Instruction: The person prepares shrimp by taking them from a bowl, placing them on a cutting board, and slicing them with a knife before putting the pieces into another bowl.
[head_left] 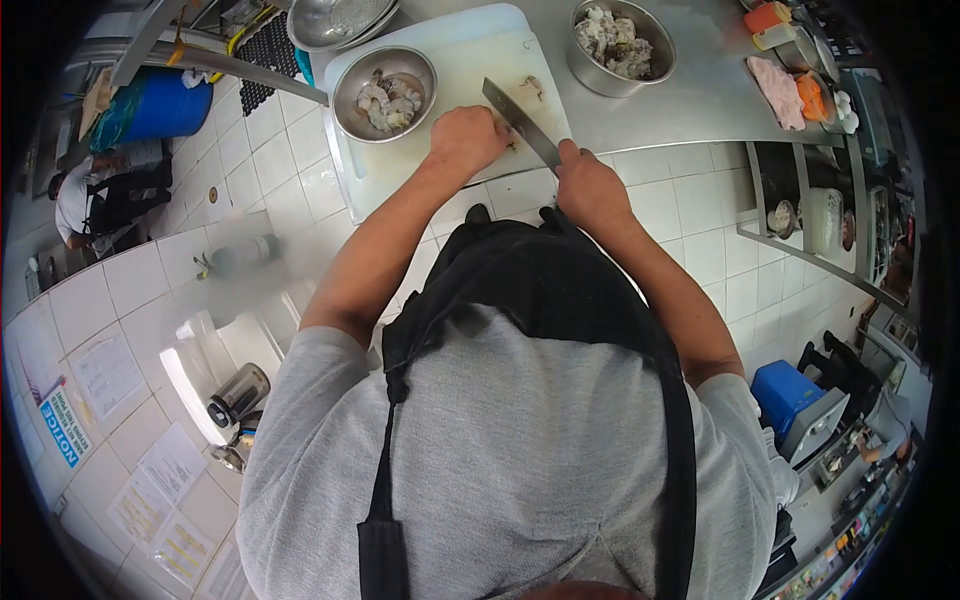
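My right hand (pixel 592 186) grips the handle of a large kitchen knife (pixel 525 125), its broad blade slanting up and left over the white cutting board (pixel 430 60). Left of the blade, my left hand (pixel 468 140) rests on the board with its fingers curled closed; whatever may be under them is hidden. Small dark scraps (pixel 532 86) lie on the board beside the knife. A metal bowl (pixel 345 105) on the board's left part holds several peeled-looking shrimp (pixel 390 100). Behind the board's right edge, a deeper metal bowl (pixel 600 78) contains more greyish shrimp (pixel 615 42).
The board sits on a steel counter (pixel 690 110). A strainer (pixel 340 22) stands at the far left. A pink cloth (pixel 775 92) lies on the right, near an orange item (pixel 810 98). Shelves (pixel 790 200) stand to the right; other people (pixel 110 195) work further off.
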